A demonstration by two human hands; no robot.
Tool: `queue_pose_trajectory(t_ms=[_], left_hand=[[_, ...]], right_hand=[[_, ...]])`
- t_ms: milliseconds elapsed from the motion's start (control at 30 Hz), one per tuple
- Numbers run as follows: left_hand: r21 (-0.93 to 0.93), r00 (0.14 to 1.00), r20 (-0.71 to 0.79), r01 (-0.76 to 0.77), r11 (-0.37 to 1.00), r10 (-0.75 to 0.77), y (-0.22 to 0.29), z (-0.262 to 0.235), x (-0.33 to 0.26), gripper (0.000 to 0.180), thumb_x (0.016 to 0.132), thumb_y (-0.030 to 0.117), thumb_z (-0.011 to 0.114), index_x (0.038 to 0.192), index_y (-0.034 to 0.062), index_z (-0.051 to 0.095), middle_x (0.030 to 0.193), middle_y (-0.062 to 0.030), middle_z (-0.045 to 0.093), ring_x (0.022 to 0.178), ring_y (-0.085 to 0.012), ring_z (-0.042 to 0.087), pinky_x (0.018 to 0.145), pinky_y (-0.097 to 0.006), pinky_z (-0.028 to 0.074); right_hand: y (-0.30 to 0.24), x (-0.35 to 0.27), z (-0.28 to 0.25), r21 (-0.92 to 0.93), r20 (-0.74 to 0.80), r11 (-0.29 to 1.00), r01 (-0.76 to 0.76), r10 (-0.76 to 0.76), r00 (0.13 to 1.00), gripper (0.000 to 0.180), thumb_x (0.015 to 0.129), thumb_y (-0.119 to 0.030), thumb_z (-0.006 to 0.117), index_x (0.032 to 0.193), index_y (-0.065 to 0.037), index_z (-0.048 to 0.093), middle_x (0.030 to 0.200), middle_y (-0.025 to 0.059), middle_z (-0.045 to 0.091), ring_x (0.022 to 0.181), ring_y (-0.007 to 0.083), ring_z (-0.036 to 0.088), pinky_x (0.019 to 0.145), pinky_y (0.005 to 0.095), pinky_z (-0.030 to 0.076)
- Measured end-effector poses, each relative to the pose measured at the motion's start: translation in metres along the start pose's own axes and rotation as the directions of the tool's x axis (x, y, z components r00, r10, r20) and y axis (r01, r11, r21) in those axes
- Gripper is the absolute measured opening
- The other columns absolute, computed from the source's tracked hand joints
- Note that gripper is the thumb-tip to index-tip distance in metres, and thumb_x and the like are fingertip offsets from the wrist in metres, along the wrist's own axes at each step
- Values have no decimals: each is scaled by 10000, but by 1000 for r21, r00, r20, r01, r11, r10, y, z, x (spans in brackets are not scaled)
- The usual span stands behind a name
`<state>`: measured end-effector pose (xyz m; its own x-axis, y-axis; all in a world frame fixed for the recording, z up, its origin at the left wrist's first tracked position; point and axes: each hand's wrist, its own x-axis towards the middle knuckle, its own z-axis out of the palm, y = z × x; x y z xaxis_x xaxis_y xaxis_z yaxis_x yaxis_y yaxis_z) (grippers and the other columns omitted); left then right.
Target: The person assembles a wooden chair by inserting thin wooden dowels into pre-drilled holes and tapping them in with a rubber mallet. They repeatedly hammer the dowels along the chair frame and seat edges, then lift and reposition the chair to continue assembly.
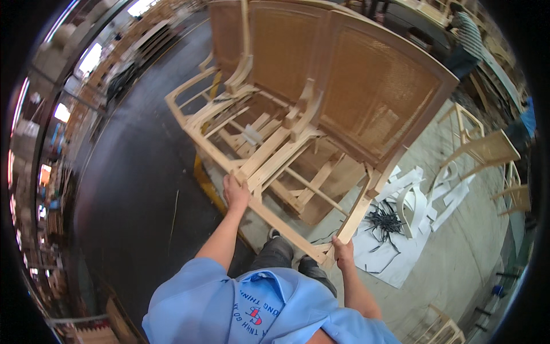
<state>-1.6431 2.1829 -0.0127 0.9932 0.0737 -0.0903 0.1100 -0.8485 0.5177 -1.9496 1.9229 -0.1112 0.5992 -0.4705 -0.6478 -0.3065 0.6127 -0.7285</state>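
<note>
Both hands are on the unfinished wooden bench frame [286, 143], the three-seat one with cane back panels, which stands straight ahead of the person on the dark floor [137, 189]. Left hand [235, 194] is curled over the frame's front rail at the near left corner, fingers wrapped shut on the wood. Right hand [342, 252] is closed around the lower end of the frame's near right front leg. Whether all legs are on the ground I can't tell from this angle. Risks as I see them: grip is only at the front edge while the tall cane back sits on the far side of the frame, so if it's lifted or pulled, the weight could tip it away and twist out of the hands. Just right of the frame lie white paper offcuts [412, 195] and a black tangle of strips [384, 221], a likely slip or snag hazard underfoot. More bare chair frames [487, 149] stand further right of the frame, so a swing that way could clip them. A person in a striped shirt [467, 37] is beyond the frame's back, far right.
</note>
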Motion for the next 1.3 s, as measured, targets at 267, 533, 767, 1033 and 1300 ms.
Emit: queue_pose_trajectory(t_ms=[267, 533, 767, 1033, 1300], left_hand=[[-671, 832, 334, 540, 508, -443, -69, 4, 39, 906, 957, 566, 661, 1562, -18, 323, 1576, -189, 390, 1414, -334, 431, 1126, -454, 405], [-646, 869, 313, 491, 584, -384, -57, 20, 69, 788, 913, 507, 753, 1409, -62, 523, 1354, -197, 629, 1227, -288, 621, 1027, -407, 491], [-847, 922, 304, 378, 373, -241, -61, 21, 77, 649, 870, 339, 837, 1332, -45, 592, 1287, -157, 655, 1127, -259, 651, 941, -392, 526], [-886, 918, 333, 383, 262, -217, -64, 25, 79, 592, 906, 273, 807, 1349, -33, 559, 1267, -134, 654, 1128, -286, 653, 942, -436, 538], [-887, 940, 280, 331, 323, -194, -73, 16, 81, 671, 928, 307, 781, 1398, -70, 486, 1359, -157, 606, 1193, -265, 616, 990, -379, 499]], right_hand=[[4, -7, 12, -2, -12, 995, 99, -99, 995, 368, 964, -166, 736, 1231, -33, 520, 1021, 67, 632, 892, 192, 625, 814, 355, 527], [24, -14, 17, 62, -57, 989, 137, -134, 989, 398, 1043, -251, 634, 1314, 17, 522, 1143, 86, 645, 1013, 169, 619, 909, 333, 498], [23, -12, 22, 42, -86, 975, 220, -216, 973, 380, 1044, -262, 639, 1291, 7, 537, 1112, 75, 652, 981, 160, 623, 856, 321, 512], [18, -20, 27, 10, -169, 986, 164, -160, 972, 365, 1044, -247, 633, 1287, 8, 539, 1084, 66, 641, 952, 155, 609, 845, 330, 512], [19, -30, 38, -48, -168, 986, 163, -168, 971, 359, 1053, -245, 609, 1278, 29, 555, 1083, 77, 645, 944, 170, 623, 833, 343, 526]])
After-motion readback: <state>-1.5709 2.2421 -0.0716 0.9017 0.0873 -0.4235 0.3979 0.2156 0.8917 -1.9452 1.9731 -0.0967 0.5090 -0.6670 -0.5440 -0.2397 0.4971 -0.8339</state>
